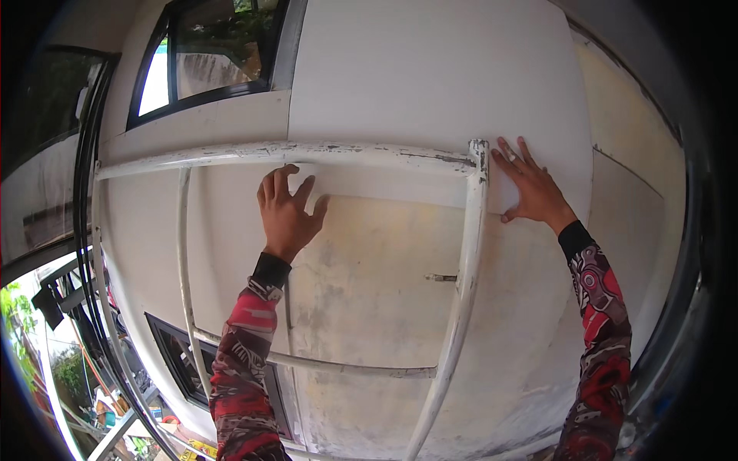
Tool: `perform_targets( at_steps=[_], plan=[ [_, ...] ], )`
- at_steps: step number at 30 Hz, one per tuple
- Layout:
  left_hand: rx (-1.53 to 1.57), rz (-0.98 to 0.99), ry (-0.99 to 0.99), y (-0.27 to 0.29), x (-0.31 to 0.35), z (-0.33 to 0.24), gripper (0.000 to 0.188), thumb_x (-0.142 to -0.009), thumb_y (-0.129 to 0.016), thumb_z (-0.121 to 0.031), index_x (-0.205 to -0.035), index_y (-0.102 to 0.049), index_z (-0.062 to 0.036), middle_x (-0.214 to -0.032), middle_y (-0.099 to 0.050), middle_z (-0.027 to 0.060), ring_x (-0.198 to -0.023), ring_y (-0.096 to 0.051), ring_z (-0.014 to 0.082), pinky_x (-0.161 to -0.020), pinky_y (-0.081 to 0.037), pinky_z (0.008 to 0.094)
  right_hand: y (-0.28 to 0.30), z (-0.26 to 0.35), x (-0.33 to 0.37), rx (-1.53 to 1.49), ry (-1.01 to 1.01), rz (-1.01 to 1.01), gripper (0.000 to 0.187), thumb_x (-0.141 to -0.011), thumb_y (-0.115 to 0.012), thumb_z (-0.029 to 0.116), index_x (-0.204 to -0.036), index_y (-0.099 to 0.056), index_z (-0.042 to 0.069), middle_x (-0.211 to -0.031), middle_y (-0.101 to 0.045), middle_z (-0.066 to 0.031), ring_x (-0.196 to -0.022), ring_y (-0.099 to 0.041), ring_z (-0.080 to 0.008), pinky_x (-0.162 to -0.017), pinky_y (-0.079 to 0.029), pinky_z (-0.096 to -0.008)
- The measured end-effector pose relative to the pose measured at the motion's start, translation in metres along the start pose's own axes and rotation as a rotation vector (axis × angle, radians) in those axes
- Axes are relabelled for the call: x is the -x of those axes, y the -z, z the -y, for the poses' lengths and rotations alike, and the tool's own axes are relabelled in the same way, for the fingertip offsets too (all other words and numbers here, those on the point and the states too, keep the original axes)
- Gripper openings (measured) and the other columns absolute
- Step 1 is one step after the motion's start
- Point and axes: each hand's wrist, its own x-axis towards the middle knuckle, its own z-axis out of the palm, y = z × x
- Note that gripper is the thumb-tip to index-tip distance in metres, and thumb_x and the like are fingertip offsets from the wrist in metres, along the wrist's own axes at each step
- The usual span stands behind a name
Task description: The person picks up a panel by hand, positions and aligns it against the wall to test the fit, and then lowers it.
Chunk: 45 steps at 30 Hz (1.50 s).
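Observation:
A large smooth white panel (438,69) lies flat against the wall, its lower edge running just below the scaffold's top rail. My right hand (534,188) rests on the panel's lower part, to the right of the scaffold post, fingers spread upward and thumb at the bottom edge. Just under the top rail is my left hand (288,211), fingers bent and apart near the panel's lower left corner. Whether its fingertips touch the panel or the rail is hard to make out. Neither hand holds a tool.
A white, chipped-paint scaffold frame (369,156) stands between me and the stained, cream-coloured wall (369,284). A dark-framed window (207,61) is at the upper left, another dark-framed opening (181,357) lower down. Black cables (83,177) hang at the left. Assorted items lie far below.

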Motion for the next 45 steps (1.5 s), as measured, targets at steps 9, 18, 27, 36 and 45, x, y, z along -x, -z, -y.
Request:
perform_targets(
  at_steps=[9, 18, 27, 36, 45],
  plan=[
    [0.007, 0.177, -0.109, -0.058, -0.163, -0.021, 0.061, -0.105, -0.056, -0.037, -0.154, -0.046, -0.0038, -0.161, -0.045, 0.0206, -0.149, -0.042, 0.0414, -0.118, -0.037, 0.0592, -0.001, -0.004, -0.002, 0.013, -0.003, 0.008, 0.142, -0.047, -0.102, 0.032, -0.166, -0.026, 0.029, -0.177, -0.010, 0.0082, -0.162, -0.006, -0.0351, -0.108, -0.041, -0.0835],
    [-0.207, 0.356, 0.043, -0.115, -0.241, -0.032, 0.090, -0.094, -0.055, -0.071, -0.161, -0.037, -0.0139, -0.172, -0.029, 0.0096, -0.158, -0.028, 0.0354, -0.115, -0.035, 0.0713, -0.001, -0.012, 0.000, 0.063, 0.011, 0.009, 0.142, -0.048, -0.101, 0.038, -0.167, -0.023, 0.032, -0.176, -0.009, 0.0097, -0.162, -0.006, -0.0336, -0.108, -0.040, -0.0842],
    [-0.230, 0.393, 0.035, -0.113, -0.239, -0.021, 0.103, -0.088, -0.055, -0.081, -0.165, -0.030, -0.0164, -0.174, -0.024, 0.0069, -0.159, -0.024, 0.0338, -0.114, -0.033, 0.0748, -0.003, -0.006, -0.008, -0.039, -0.023, 0.005, 0.135, -0.054, -0.100, 0.033, -0.166, -0.026, 0.032, -0.177, -0.011, 0.0075, -0.163, -0.005, -0.0314, -0.114, -0.028, -0.0853],
    [-0.224, 0.355, -0.006, -0.107, -0.241, -0.036, 0.096, -0.093, -0.051, -0.078, -0.163, -0.034, -0.0141, -0.172, -0.028, 0.0091, -0.158, -0.029, 0.0369, -0.109, -0.040, 0.0741, 0.049, 0.031, -0.118, -0.085, 0.091, -0.057, 0.091, -0.085, -0.075, 0.029, -0.165, -0.033, 0.024, -0.175, -0.025, -0.0048, -0.161, -0.018, -0.0387, -0.118, -0.019, -0.0818],
    [-0.146, 0.415, -0.093, -0.080, -0.268, -0.012, 0.058, -0.097, -0.058, -0.044, -0.144, -0.058, -0.0100, -0.148, -0.061, 0.0106, -0.132, -0.063, 0.0301, -0.099, -0.057, 0.0514, 0.047, 0.205, -0.235, -0.207, -0.080, -0.299, 0.140, -0.066, -0.080, 0.078, -0.157, -0.028, -0.014, -0.162, -0.031, -0.0388, -0.156, -0.019, -0.0553, -0.121, -0.010, -0.0758]
  ],
)
